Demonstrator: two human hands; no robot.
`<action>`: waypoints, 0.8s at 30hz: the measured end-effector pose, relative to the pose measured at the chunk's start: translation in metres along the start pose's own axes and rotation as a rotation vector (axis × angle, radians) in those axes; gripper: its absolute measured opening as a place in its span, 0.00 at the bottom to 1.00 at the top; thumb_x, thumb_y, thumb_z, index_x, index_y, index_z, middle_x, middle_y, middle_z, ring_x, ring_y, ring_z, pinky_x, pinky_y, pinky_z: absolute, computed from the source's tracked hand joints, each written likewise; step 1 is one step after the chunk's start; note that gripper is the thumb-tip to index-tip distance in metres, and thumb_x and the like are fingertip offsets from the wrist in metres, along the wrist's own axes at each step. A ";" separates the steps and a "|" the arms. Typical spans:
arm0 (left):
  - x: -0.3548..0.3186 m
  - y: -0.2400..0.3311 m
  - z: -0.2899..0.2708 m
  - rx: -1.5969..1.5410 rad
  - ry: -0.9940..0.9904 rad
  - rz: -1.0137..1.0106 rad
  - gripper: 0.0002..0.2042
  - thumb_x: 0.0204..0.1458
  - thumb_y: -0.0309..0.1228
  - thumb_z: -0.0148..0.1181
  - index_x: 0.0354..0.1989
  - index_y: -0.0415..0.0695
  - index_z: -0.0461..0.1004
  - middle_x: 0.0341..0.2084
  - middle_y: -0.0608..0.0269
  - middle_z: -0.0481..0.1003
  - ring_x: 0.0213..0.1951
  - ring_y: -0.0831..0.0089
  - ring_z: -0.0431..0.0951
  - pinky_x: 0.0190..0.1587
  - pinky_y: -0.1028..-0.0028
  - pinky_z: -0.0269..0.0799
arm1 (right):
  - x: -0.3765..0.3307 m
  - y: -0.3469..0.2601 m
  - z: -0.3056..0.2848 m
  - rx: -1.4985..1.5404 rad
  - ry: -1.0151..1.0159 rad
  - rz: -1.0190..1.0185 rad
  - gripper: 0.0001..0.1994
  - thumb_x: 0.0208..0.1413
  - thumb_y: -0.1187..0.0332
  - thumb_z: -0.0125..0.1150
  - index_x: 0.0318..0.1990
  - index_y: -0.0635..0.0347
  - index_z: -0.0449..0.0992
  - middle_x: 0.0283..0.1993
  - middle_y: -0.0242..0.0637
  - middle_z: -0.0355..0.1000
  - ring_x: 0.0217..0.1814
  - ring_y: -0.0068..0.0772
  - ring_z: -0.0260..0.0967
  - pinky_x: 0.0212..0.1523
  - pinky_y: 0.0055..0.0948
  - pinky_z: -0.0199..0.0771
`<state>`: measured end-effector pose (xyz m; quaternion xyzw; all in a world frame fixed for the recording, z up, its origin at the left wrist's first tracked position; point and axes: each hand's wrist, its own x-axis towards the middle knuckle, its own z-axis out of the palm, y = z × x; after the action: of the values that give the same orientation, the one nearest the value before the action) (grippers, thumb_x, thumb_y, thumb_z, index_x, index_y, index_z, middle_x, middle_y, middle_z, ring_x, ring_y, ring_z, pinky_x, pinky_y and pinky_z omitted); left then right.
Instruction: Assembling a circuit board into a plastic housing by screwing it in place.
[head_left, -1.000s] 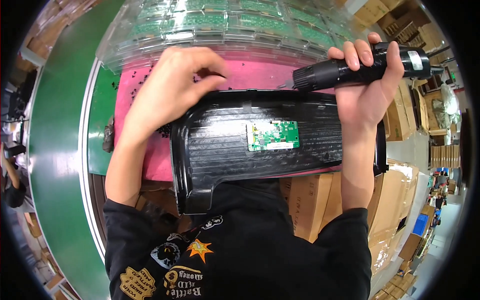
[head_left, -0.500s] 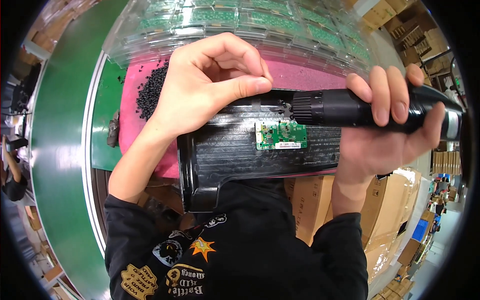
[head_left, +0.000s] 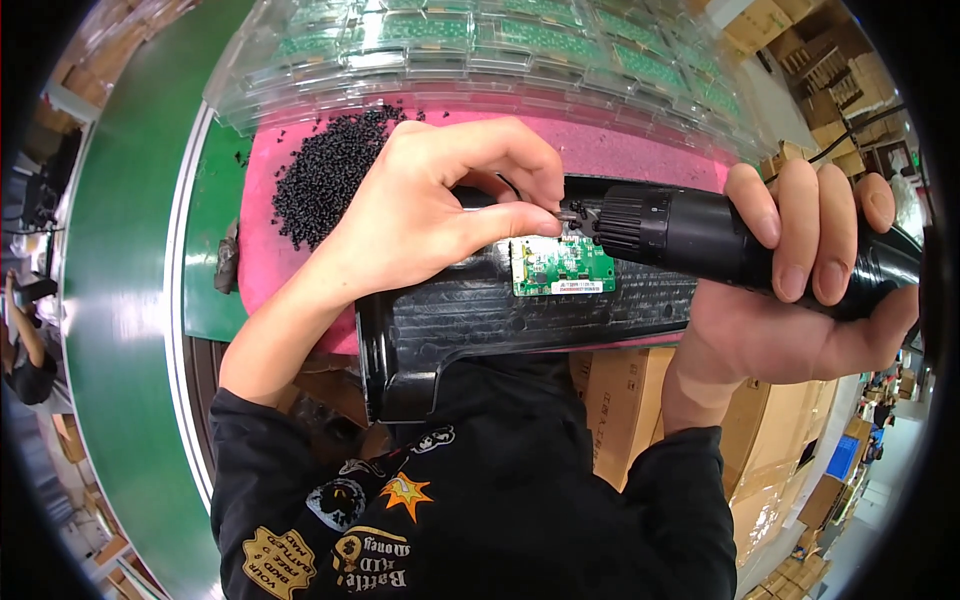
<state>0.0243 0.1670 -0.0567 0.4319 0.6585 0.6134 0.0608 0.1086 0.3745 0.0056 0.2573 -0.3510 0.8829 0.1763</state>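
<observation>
My right hand point(head_left: 800, 270) is wrapped around a black electric screwdriver point(head_left: 690, 235) with a ribbed collar, tilted with its nose to the left. Several small black screws point(head_left: 583, 217) cluster around the screwdriver's tip. Thumb and forefinger of my left hand point(head_left: 440, 205) are pinched right at that tip; what sits between them is too small to make out. Just below lies a green circuit board point(head_left: 563, 268) with a white label strip, inside a long black plastic housing point(head_left: 470, 325). Part of the housing is hidden behind both hands.
A heap of small black screws point(head_left: 325, 180) lies on the pink mat point(head_left: 620, 150), left of the housing. Clear plastic trays point(head_left: 480, 60) holding green boards stand behind. A dark lump point(head_left: 227, 262) rests on the green table point(head_left: 135, 330). Cardboard boxes point(head_left: 625, 410) stand below right.
My left hand has moved down and right, and its pinched fingers have come to the screwdriver's tip. The screwdriver has shifted slightly right and tilted more. More of the screw heap shows.
</observation>
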 end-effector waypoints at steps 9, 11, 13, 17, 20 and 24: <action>0.000 0.000 0.008 0.334 0.026 0.221 0.13 0.45 0.18 0.70 0.40 0.34 0.77 0.32 0.55 0.81 0.34 0.67 0.84 0.39 0.73 0.80 | 0.003 0.003 -0.005 -0.126 -0.049 0.042 0.22 0.58 0.50 0.59 0.48 0.58 0.69 0.26 0.22 0.62 0.27 0.20 0.58 0.39 0.27 0.57; 0.002 0.000 0.010 0.376 0.021 0.221 0.14 0.45 0.19 0.70 0.41 0.34 0.77 0.32 0.54 0.81 0.34 0.65 0.84 0.38 0.72 0.80 | 0.002 0.003 -0.003 -0.116 -0.015 0.051 0.21 0.59 0.50 0.58 0.48 0.57 0.69 0.27 0.23 0.63 0.27 0.20 0.58 0.39 0.27 0.57; 0.004 0.001 0.008 0.468 -0.033 0.318 0.13 0.44 0.19 0.70 0.39 0.34 0.77 0.32 0.53 0.80 0.33 0.61 0.83 0.35 0.70 0.79 | 0.001 0.005 -0.003 -0.104 0.001 0.060 0.20 0.59 0.50 0.57 0.48 0.57 0.69 0.27 0.23 0.63 0.28 0.21 0.58 0.40 0.27 0.58; 0.003 -0.011 0.010 0.617 0.017 0.534 0.09 0.39 0.21 0.66 0.31 0.40 0.76 0.24 0.63 0.77 0.26 0.67 0.79 0.21 0.71 0.72 | -0.003 0.008 -0.006 -0.087 -0.128 0.105 0.21 0.62 0.48 0.52 0.50 0.55 0.67 0.28 0.24 0.65 0.29 0.21 0.61 0.40 0.27 0.60; 0.001 -0.011 0.006 0.679 -0.033 0.562 0.09 0.39 0.21 0.64 0.31 0.40 0.76 0.23 0.63 0.77 0.25 0.67 0.78 0.19 0.71 0.71 | -0.006 0.008 -0.014 -0.134 -0.147 0.111 0.21 0.62 0.47 0.51 0.50 0.55 0.67 0.28 0.24 0.65 0.28 0.21 0.61 0.39 0.27 0.61; -0.001 -0.002 0.007 0.665 0.004 0.372 0.07 0.40 0.16 0.66 0.29 0.35 0.76 0.24 0.55 0.78 0.27 0.61 0.81 0.28 0.71 0.76 | -0.009 0.001 -0.028 -0.332 -0.105 0.069 0.21 0.63 0.48 0.50 0.50 0.57 0.68 0.26 0.26 0.64 0.25 0.22 0.59 0.36 0.28 0.60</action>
<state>0.0284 0.1723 -0.0605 0.5389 0.7320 0.3675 -0.1967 0.1061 0.3928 -0.0173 0.2581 -0.5092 0.8038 0.1675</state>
